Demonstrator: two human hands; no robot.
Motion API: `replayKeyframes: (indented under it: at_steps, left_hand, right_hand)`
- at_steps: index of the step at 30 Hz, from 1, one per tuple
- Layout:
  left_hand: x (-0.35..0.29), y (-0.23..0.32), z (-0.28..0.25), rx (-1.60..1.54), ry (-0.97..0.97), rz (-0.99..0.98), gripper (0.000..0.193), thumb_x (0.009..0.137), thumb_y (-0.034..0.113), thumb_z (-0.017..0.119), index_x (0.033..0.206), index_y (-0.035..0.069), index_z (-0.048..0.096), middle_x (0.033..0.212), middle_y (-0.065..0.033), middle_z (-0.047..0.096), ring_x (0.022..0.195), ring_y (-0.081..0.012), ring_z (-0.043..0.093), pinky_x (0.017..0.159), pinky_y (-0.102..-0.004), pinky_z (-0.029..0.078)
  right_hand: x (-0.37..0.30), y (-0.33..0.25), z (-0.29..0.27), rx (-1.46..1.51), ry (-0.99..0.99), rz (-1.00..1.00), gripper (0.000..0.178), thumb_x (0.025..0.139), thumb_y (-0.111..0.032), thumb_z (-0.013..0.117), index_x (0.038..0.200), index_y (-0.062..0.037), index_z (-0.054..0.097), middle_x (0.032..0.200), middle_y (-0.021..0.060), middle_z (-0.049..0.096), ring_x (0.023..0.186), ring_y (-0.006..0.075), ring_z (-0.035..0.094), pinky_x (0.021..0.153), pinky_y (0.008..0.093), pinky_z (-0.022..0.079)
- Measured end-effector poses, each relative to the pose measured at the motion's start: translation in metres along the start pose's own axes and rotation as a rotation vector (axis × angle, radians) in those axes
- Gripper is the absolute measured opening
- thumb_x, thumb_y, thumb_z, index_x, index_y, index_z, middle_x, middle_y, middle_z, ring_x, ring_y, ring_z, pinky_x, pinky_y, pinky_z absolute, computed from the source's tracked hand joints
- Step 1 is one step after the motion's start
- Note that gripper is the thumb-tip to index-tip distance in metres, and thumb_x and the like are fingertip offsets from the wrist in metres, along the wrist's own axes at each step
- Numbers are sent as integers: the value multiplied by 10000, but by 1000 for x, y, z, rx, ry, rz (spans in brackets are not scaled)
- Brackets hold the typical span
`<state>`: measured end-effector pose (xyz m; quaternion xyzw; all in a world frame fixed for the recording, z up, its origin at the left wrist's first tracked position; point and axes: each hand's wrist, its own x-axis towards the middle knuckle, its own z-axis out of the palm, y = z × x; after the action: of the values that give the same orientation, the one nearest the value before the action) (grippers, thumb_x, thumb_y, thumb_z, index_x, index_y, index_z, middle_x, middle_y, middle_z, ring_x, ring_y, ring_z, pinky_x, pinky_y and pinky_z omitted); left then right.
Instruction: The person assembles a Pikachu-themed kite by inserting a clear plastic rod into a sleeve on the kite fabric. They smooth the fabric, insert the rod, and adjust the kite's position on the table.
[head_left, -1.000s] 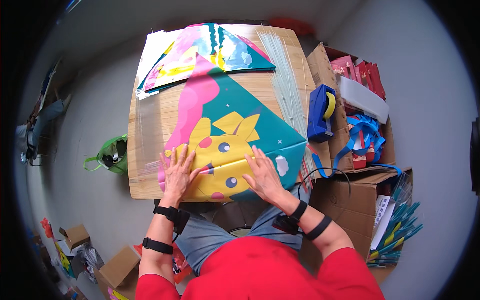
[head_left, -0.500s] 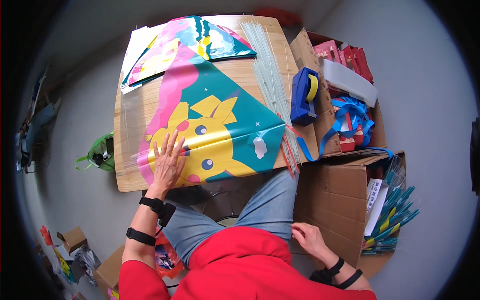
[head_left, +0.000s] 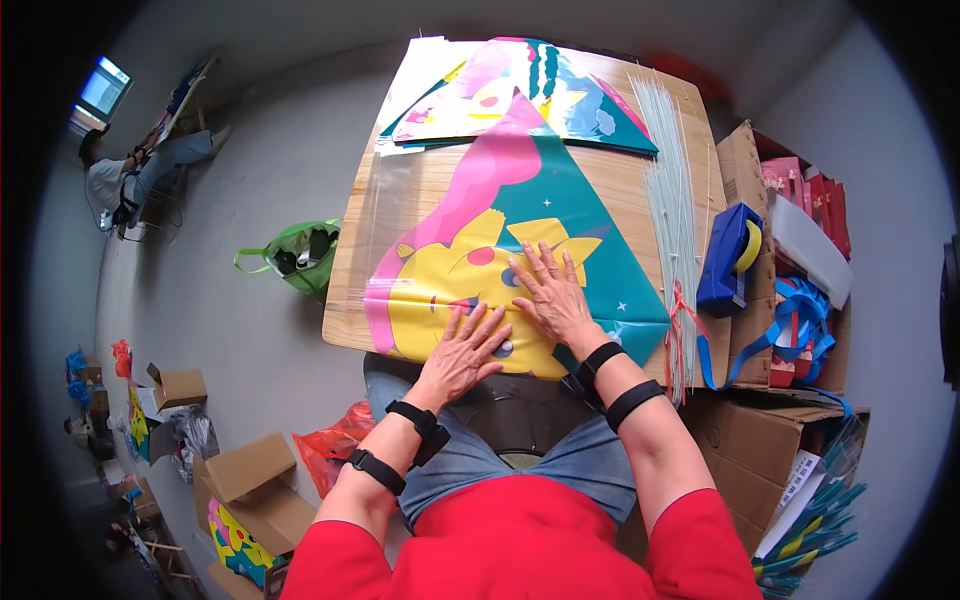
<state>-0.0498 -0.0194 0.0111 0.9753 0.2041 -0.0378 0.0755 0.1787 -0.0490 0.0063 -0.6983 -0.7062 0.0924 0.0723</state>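
Note:
A glossy triangular plastic sheet (head_left: 610, 245), printed in pink and teal with a yellow cartoon face, lies on the wooden table (head_left: 345, 290) in front of me. Its lower part reaches the table's near edge. My left hand (head_left: 467, 355) rests palm down on the yellow print near that edge, fingers spread. To its right and a little farther in, my right hand (head_left: 555, 300) also lies flat on the sheet with its fingers apart. Neither hand grips anything. Beyond, a stack of similar printed sheets (head_left: 480, 110) sits at the table's far side.
Thin white rods (head_left: 668, 190) lie along the table's right side, a red tie (head_left: 680, 315) near their close end. A blue tape dispenser (head_left: 725, 265) and cardboard boxes (head_left: 740, 180) stand beyond. On the left are a green bag (head_left: 300, 255), open cartons (head_left: 255, 470) and a seated person (head_left: 120, 190).
My right hand has risen from beside my lap onto the sheet. The left hand stays flat on it, now closer to the near edge. The whole view has swung left.

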Motion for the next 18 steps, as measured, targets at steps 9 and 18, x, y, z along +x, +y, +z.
replayKeyframes:
  at_steps: [9, 18]
  left_hand:
    - [-6, -1, -2, -279, 37, -40, 649, 903, 455, 536, 1471, 197, 358, 1583, -40, 210, 1473, -266, 129, 1182, -509, 5]
    - [2, -23, 18, 12, 62, -547, 750, 915, 397, 500, 1523, 82, 194, 1612, -96, 47, 1482, -325, -3, 1153, -583, -21]
  right_hand:
    - [31, 33, 11, -147, -21, 231, 562, 991, -450, 386, 1516, -325, 230, 1611, 60, 72, 1483, 276, 31, 1177, 513, 19]
    - [2, -106, 44, 354, 143, -120, 778, 903, -454, 541, 1483, -17, 261, 1579, 145, 178, 1469, 280, 143, 1185, 447, 114]
